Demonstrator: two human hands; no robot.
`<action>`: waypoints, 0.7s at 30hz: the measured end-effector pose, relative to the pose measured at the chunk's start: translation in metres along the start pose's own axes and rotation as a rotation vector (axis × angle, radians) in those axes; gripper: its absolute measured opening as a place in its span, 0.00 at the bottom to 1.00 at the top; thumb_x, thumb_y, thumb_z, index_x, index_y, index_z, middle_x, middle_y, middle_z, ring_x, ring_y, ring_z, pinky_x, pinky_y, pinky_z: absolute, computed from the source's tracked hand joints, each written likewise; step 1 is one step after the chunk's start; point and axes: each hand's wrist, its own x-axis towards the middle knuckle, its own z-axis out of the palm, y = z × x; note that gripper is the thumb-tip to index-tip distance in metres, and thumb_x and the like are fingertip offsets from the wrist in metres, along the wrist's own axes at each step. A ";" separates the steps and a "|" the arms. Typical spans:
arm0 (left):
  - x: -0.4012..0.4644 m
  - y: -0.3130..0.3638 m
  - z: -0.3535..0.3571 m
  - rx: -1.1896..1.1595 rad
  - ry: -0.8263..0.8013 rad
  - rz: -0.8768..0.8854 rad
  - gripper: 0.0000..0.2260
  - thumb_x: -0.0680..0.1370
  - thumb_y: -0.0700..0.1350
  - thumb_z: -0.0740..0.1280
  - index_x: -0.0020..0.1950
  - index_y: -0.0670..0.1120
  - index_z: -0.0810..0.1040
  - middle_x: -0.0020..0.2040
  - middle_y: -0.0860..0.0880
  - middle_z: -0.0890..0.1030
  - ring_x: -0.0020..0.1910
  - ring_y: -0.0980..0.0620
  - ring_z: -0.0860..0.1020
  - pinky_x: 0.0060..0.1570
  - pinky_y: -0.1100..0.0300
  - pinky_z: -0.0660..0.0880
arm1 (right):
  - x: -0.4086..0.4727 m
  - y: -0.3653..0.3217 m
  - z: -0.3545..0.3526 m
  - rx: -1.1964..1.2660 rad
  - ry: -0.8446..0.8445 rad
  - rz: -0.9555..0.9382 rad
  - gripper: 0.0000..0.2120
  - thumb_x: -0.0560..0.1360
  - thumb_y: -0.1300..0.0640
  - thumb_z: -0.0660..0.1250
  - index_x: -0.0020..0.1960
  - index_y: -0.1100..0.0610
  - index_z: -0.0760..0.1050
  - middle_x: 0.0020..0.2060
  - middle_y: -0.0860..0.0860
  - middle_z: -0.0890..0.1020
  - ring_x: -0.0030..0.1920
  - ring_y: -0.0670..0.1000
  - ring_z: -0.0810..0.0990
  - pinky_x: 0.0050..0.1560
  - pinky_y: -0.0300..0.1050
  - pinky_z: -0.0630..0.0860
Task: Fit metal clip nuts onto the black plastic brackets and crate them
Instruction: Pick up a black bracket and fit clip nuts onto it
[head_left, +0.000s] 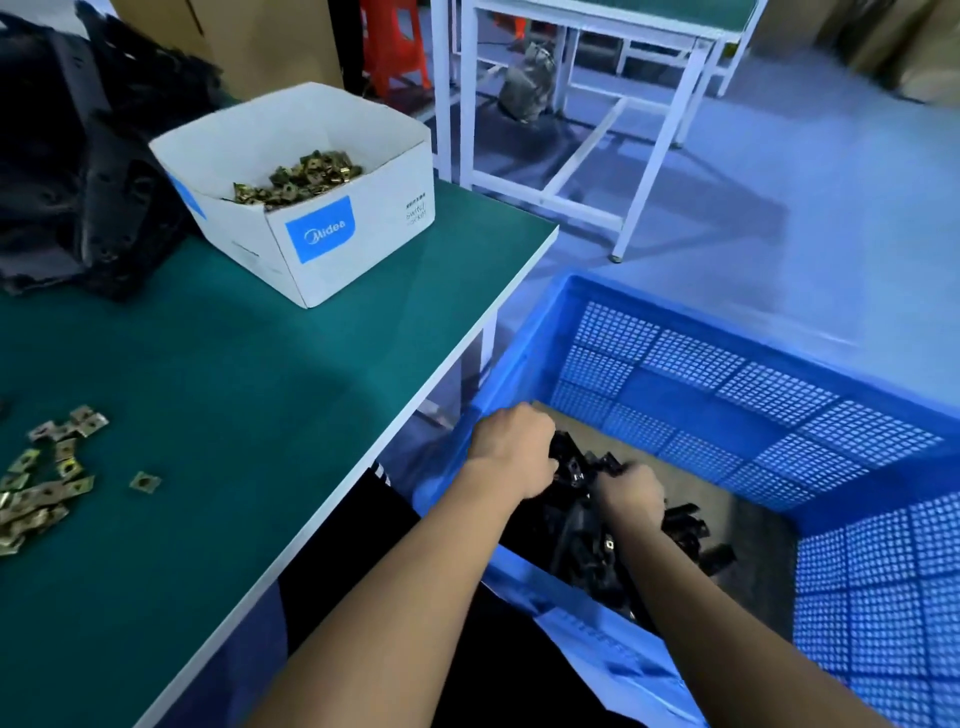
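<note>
Both my hands reach down into the blue perforated crate (737, 395) on the floor right of the table. My left hand (514, 452) and my right hand (631, 496) each grip an end of a black plastic bracket (576, 467), held just above a pile of black brackets (680, 530) lying in the crate's bottom. Loose metal clip nuts (47, 467) lie scattered on the green table top (260, 395) at the left. A white cardboard box (322, 234) further back holds many more clip nuts (296, 179).
A heap of black plastic brackets (88, 156) fills the table's back left corner. A white metal frame table (587, 130) stands on the grey floor beyond. An orange stool (395, 47) and brown cartons (249, 36) are behind it.
</note>
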 end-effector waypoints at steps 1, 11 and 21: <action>0.000 0.003 -0.011 -0.014 0.070 0.016 0.16 0.80 0.53 0.69 0.64 0.46 0.79 0.62 0.43 0.78 0.61 0.39 0.79 0.57 0.48 0.76 | -0.007 -0.016 -0.003 -0.003 0.035 -0.070 0.07 0.76 0.55 0.67 0.44 0.60 0.78 0.41 0.57 0.82 0.46 0.61 0.83 0.44 0.48 0.77; -0.053 -0.029 -0.151 -0.312 0.895 0.050 0.10 0.78 0.51 0.68 0.57 0.50 0.81 0.49 0.53 0.84 0.48 0.47 0.81 0.49 0.48 0.78 | -0.152 -0.183 -0.054 -0.012 0.392 -0.947 0.11 0.72 0.64 0.67 0.54 0.63 0.78 0.35 0.64 0.82 0.36 0.69 0.80 0.38 0.55 0.76; -0.213 -0.207 -0.160 -0.484 1.396 -0.460 0.06 0.76 0.49 0.66 0.47 0.53 0.83 0.37 0.60 0.80 0.38 0.60 0.79 0.46 0.59 0.79 | -0.326 -0.297 0.031 -0.134 -0.250 -1.490 0.05 0.70 0.60 0.64 0.37 0.52 0.72 0.29 0.50 0.73 0.31 0.58 0.70 0.33 0.46 0.64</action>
